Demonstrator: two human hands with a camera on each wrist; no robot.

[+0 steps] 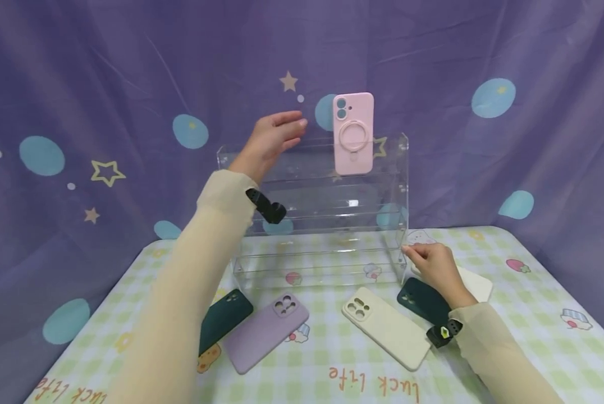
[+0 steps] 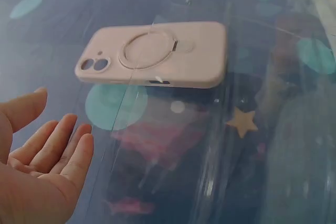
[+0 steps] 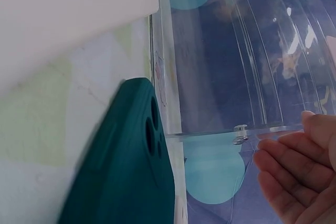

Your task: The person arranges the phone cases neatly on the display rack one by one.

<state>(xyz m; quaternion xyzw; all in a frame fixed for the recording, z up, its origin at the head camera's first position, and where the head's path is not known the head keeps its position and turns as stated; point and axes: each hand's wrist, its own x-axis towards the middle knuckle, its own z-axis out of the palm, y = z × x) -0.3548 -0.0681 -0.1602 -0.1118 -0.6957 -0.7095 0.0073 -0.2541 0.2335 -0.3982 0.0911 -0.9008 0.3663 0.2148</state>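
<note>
Pink phone case (image 1: 353, 134) near loose-fingered left hand (image 1: 275, 137), right hand (image 1: 437, 268), also loose, perhaps against clear rack (image 1: 324, 223).

The checked tablecloth (image 1: 524, 314) (green and white) carries a clear stand (image 1: 312, 228) and phone cases (image 1: 266, 336).

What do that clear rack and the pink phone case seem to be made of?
The clear rack looks like glossy plastic, perhaps acrylic: the curtain shows through and its edges glint. The pink phone case seems matte silicone or plastic, judging by its smooth, dull surface.
</note>
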